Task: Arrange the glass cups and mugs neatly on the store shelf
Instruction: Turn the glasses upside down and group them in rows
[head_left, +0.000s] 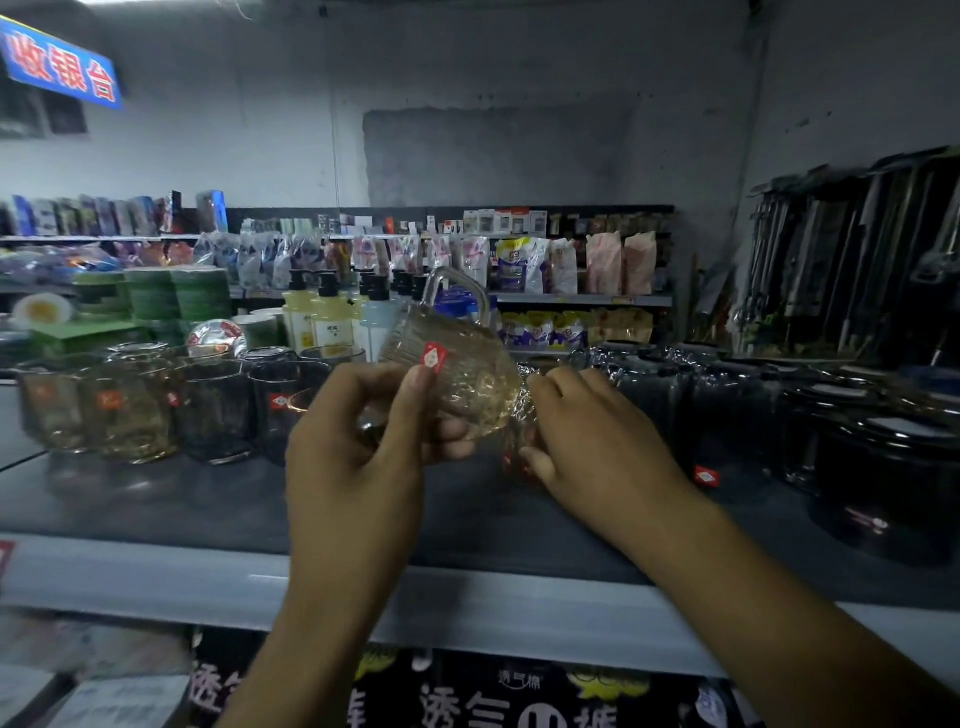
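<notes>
Left hand (358, 447): fingers and thumb grip a clear glass mug (467, 379), tilted, handle up, above the shelf (208, 509). Right hand (587, 431): fingers curl round a second glass (522, 415), mostly hidden, touching the mug's base. Glass cups (130, 410) stand to the left, dark mugs (857, 441) to the right.

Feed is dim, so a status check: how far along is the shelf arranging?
Done: a row of glass cups stands upright at the left of the shelf. In hand: the left hand grips a tilted glass mug, handle up; the right hand holds a second glass, partly hidden. Left: both need placing, and the dark glassware at right looks crowded.
</notes>
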